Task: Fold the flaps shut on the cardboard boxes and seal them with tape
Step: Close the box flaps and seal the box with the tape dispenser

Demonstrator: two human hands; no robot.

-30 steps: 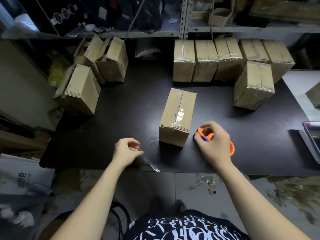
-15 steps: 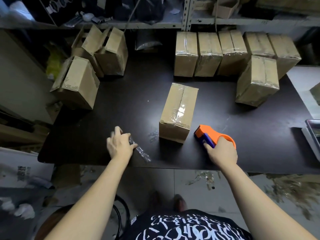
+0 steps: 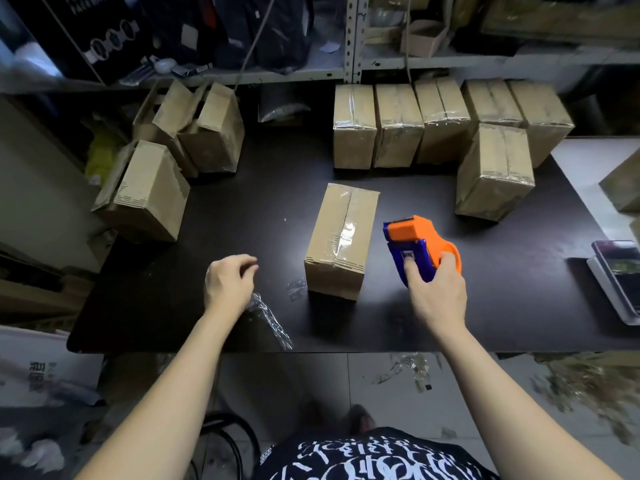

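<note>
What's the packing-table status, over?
Right hand grips orange-and-blue tape dispenser. Left hand curled at crumpled clear tape scrap, grip unclear. Taped brown cardboard box between them.

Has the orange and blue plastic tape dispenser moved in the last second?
Yes. The orange and blue tape dispenser, gripped by the right hand, moved from the central taped cardboard box's near right corner to beside its middle.

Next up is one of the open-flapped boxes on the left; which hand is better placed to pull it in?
Left, probably. The left hand is nearer the open box and grips nothing I can see; the right hand holds the tape dispenser.
</note>
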